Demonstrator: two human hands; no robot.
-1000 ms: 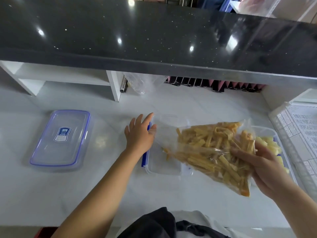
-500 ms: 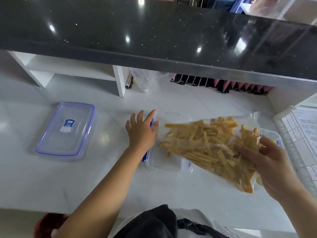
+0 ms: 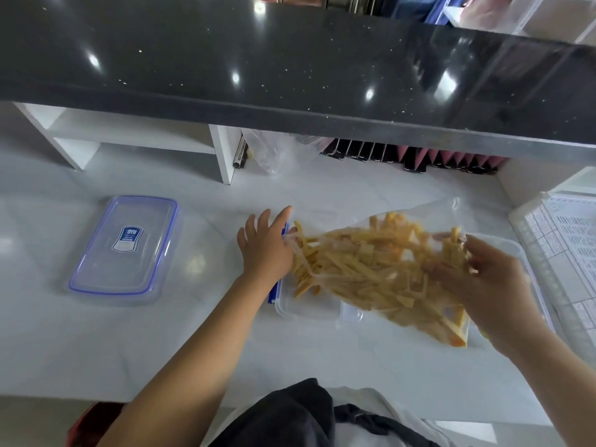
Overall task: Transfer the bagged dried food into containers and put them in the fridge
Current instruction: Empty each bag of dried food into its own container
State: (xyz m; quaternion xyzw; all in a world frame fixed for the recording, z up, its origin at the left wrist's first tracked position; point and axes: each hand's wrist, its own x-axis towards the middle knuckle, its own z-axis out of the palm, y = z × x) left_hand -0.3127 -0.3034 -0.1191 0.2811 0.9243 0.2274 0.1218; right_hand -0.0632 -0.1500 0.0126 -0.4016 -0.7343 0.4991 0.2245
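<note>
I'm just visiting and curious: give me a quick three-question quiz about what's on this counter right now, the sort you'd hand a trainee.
1. True or false: the blue-rimmed lid lies flat on the white counter, apart from the open container.
2. Which hand holds up the bag of dried strips? A) left hand B) right hand
3. Fill in: the mouth of the bag points toward the person's ____ side.

Key:
1. True.
2. B; the left hand rests at the container's edge, by the bag's mouth.
3. Left; strips are at the mouth, over the container.
</note>
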